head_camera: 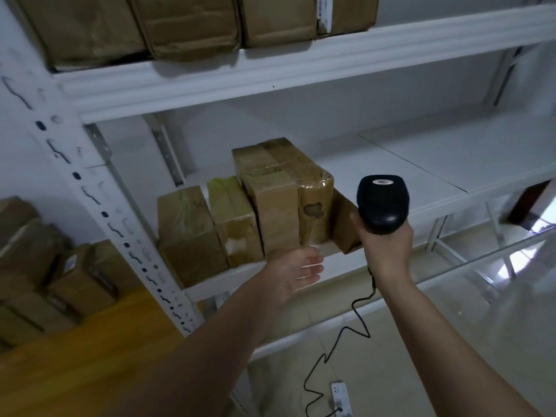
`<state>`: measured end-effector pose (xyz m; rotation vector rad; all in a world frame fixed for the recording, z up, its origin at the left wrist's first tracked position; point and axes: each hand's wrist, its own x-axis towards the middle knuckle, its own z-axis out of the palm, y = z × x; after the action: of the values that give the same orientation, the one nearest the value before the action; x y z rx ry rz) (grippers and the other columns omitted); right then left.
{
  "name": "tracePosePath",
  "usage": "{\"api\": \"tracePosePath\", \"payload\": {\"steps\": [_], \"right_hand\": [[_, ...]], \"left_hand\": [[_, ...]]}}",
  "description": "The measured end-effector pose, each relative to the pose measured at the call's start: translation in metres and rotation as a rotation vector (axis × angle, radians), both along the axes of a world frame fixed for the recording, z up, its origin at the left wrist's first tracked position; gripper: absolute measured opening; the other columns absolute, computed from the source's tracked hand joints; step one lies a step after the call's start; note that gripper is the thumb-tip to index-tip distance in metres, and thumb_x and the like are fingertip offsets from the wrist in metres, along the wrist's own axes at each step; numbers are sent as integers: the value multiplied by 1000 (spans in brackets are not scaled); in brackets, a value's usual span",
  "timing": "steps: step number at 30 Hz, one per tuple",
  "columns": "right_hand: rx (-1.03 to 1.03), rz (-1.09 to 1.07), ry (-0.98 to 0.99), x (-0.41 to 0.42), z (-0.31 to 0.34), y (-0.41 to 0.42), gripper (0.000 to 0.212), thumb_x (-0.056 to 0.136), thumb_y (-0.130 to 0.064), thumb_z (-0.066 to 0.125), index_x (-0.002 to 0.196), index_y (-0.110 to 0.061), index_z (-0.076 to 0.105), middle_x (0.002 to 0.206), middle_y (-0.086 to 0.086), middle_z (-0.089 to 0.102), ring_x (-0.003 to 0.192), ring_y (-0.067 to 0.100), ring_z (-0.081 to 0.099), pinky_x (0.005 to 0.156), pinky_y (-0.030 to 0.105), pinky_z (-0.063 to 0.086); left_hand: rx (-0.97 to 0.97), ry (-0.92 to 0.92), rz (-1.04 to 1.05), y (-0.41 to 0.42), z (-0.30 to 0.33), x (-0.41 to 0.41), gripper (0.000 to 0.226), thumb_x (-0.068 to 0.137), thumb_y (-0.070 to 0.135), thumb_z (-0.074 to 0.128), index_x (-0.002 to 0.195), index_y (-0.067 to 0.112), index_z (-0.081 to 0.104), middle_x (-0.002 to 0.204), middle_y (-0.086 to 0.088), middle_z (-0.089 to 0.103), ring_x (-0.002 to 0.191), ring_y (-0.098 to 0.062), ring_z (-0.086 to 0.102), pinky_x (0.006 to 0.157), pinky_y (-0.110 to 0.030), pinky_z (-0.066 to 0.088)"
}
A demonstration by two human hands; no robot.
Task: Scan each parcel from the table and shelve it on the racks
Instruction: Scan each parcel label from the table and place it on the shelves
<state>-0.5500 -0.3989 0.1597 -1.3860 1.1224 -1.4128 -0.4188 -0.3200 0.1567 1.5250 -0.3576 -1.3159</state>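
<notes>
Several brown taped parcels stand in a row on the white rack's middle shelf (421,176). The tallest parcel (282,200) rises in the middle of the row, and a smaller one (346,227) leans at its right. My left hand (298,269) hovers just below the tall parcel's front bottom corner, fingers straight and relaxed, holding nothing. My right hand (385,248) grips the handle of a black barcode scanner (382,203), held upright in front of the shelf to the right of the parcels. The scanner's coiled cable (340,335) hangs down to the floor.
More brown parcels (180,22) fill the upper shelf. A wooden table (75,356) at the lower left bears a stack of parcels (45,275). The middle shelf's right half is bare white board. A white power strip (341,398) lies on the tiled floor.
</notes>
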Motion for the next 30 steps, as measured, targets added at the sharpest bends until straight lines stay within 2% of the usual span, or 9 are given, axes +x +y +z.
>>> {"api": "tracePosePath", "payload": {"steps": [4,7,11,13,16,19,25,27,30], "right_hand": [[48,278,26,28,17,51,20,76,-17,81,85,-23,64,73,-6,64,67,2,60,54,6,44],[113,485,86,59,18,98,20,77,-14,80,79,-25,64,61,-10,62,55,-5,59,51,8,44],[164,698,131,110,10,161,15,77,-12,79,78,-21,67,52,-14,63,52,-7,59,50,10,43],[180,777,153,137,4,192,12,78,-10,77,76,-17,68,50,-11,62,50,-3,59,48,12,43],[227,840,233,175,-6,233,10,80,-10,76,74,-7,68,50,-2,59,48,7,55,50,20,45],[249,881,296,210,-17,268,18,81,-9,71,66,-5,63,52,6,54,49,15,51,54,29,43],[269,920,334,270,-39,337,23,84,-8,66,64,-6,57,55,6,54,52,18,51,55,32,43],[310,938,286,287,-42,357,20,84,-7,68,67,-5,60,56,7,56,51,18,52,54,31,45],[377,945,240,311,-43,379,11,84,-6,69,75,-2,66,58,6,60,50,16,55,54,29,48]], "left_hand": [[-8,-47,-6,37,3,24,6,94,13,61,91,9,64,94,-7,68,84,-18,66,74,-28,57],[-30,-74,-6,77,4,50,7,94,14,60,97,9,65,96,-8,69,87,-19,67,76,-29,56],[-31,-114,54,145,3,95,6,92,14,61,91,11,66,79,-3,74,82,-18,69,70,-27,57],[-14,-126,120,182,0,121,6,92,12,62,93,8,66,84,-6,73,83,-19,70,69,-27,57],[-17,-48,231,238,-5,160,9,96,9,56,92,5,63,87,-8,66,78,-18,64,65,-26,54],[-8,-31,340,291,-12,193,15,98,8,52,88,5,62,85,-9,63,77,-20,61,75,-33,52],[2,-36,465,391,-31,241,11,97,12,57,91,4,63,88,-11,65,82,-24,62,78,-35,53],[-11,-38,497,417,-34,256,10,96,11,58,90,4,61,90,-12,64,85,-26,62,85,-38,51],[-5,-29,544,446,-37,277,6,94,9,60,90,4,60,90,-13,64,86,-26,62,80,-36,52]]}}
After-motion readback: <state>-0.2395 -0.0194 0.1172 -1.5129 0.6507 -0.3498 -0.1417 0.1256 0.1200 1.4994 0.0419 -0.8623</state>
